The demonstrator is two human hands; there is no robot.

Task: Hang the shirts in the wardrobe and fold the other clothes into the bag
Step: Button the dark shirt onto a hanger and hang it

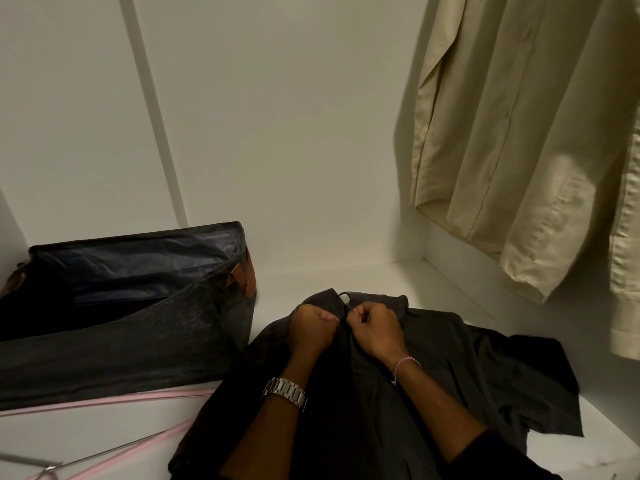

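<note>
A dark grey shirt (450, 368) lies spread flat on the white wardrobe floor, collar towards the back wall. My left hand (311, 329) and my right hand (375, 327) are side by side just below the collar, each pinching the shirt's front edge where the two halves meet. A dark open bag (114, 327) with brown leather tabs stands to the left of the shirt, touching its edge. A cream shirt (519, 133) hangs at the upper right.
A pink hanger (114, 455) lies on the floor at the lower left, partly under the bag. The white back wall (277, 133) and right side wall close in the space. Bare floor shows behind the shirt's collar.
</note>
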